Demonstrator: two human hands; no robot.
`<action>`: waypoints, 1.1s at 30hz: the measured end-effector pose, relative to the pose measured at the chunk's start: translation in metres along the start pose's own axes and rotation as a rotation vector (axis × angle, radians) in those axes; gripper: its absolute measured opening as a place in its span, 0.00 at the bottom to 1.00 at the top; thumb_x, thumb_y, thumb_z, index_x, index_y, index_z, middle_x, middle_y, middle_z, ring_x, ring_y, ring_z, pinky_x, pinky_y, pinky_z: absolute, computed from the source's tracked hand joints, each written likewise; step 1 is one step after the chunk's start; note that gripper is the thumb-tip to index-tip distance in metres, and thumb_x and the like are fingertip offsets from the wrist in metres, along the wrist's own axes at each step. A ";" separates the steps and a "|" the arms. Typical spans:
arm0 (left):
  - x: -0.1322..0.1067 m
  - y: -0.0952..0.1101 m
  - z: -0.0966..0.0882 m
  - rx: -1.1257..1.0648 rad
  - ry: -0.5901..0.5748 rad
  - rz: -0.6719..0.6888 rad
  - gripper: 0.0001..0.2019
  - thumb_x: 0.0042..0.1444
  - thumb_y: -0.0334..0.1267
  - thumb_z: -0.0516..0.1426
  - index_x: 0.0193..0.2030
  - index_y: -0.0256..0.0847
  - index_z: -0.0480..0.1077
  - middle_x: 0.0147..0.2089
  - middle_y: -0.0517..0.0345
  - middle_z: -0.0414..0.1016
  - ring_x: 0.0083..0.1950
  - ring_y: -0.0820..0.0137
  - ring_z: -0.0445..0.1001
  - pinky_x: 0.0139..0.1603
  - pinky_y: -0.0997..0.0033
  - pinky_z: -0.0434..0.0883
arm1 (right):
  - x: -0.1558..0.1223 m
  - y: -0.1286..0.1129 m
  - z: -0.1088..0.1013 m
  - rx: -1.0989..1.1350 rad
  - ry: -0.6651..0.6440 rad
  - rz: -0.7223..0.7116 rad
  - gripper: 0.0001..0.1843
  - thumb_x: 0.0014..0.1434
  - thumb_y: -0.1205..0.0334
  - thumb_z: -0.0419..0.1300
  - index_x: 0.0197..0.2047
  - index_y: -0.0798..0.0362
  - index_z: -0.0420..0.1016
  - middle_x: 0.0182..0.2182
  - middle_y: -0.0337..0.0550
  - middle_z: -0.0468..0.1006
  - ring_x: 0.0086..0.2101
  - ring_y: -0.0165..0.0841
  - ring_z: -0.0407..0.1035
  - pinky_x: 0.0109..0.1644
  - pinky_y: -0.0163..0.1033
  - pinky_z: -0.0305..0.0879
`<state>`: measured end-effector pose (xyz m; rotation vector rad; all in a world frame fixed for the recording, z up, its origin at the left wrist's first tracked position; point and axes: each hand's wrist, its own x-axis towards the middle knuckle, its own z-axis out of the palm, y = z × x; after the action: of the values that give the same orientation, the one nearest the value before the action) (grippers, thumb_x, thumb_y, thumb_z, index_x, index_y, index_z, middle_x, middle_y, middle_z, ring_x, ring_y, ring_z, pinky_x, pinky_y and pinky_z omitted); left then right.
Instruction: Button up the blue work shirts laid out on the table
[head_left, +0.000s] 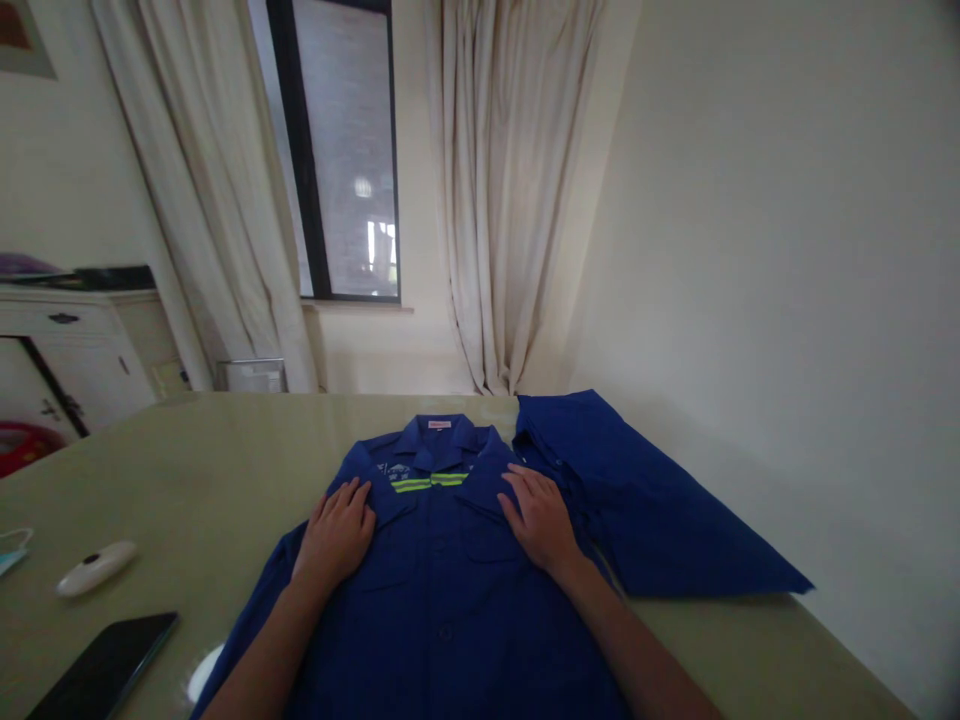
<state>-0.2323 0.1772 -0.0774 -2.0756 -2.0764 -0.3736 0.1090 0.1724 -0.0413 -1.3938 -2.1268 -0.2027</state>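
Note:
A blue work shirt (442,610) with a collar and a yellow-green reflective strip lies face up on the table (202,470), collar pointing away from me. My left hand (337,530) rests flat on its left shoulder, fingers stretched out. On the right shoulder lies my right hand (538,520), also flat with the fingers extended. Neither hand holds anything. A second blue garment (652,510) is spread out to the right, touching the shirt's right side.
A dark phone (105,665) and a white oval object (96,568) lie on the table's left part. A pale cabinet (75,350) stands at far left. Curtains and a window are behind the table; a wall runs along the right.

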 end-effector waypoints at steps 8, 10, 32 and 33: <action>-0.002 -0.001 0.004 -0.022 0.023 0.005 0.26 0.66 0.38 0.44 0.67 0.35 0.66 0.70 0.45 0.65 0.71 0.55 0.64 0.72 0.47 0.56 | 0.074 0.023 0.063 -0.181 -0.321 0.285 0.40 0.70 0.42 0.42 0.71 0.66 0.57 0.70 0.62 0.57 0.69 0.46 0.51 0.73 0.53 0.38; -0.002 0.000 0.004 -0.032 0.033 -0.001 0.26 0.65 0.38 0.45 0.67 0.36 0.66 0.70 0.45 0.66 0.71 0.55 0.64 0.73 0.48 0.56 | 0.080 0.027 0.070 -0.185 -0.290 0.286 0.41 0.71 0.42 0.41 0.73 0.67 0.52 0.71 0.63 0.54 0.71 0.47 0.46 0.73 0.54 0.32; -0.003 0.004 -0.024 -0.064 0.029 0.112 0.22 0.67 0.36 0.43 0.54 0.37 0.75 0.54 0.46 0.79 0.57 0.58 0.75 0.64 0.57 0.67 | -0.158 -0.031 -0.099 0.139 -0.434 -0.192 0.43 0.66 0.41 0.58 0.76 0.38 0.41 0.72 0.43 0.54 0.67 0.45 0.58 0.69 0.50 0.58; -0.006 0.007 -0.025 -0.053 0.027 0.128 0.22 0.67 0.36 0.43 0.54 0.36 0.75 0.55 0.45 0.78 0.58 0.58 0.74 0.64 0.57 0.67 | -0.171 -0.026 -0.100 0.130 -0.430 -0.185 0.43 0.66 0.41 0.58 0.76 0.38 0.41 0.71 0.43 0.54 0.67 0.46 0.58 0.69 0.51 0.59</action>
<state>-0.2261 0.1643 -0.0548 -2.2070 -1.9262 -0.4389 0.1735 -0.0173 -0.0475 -1.2476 -2.5696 0.1790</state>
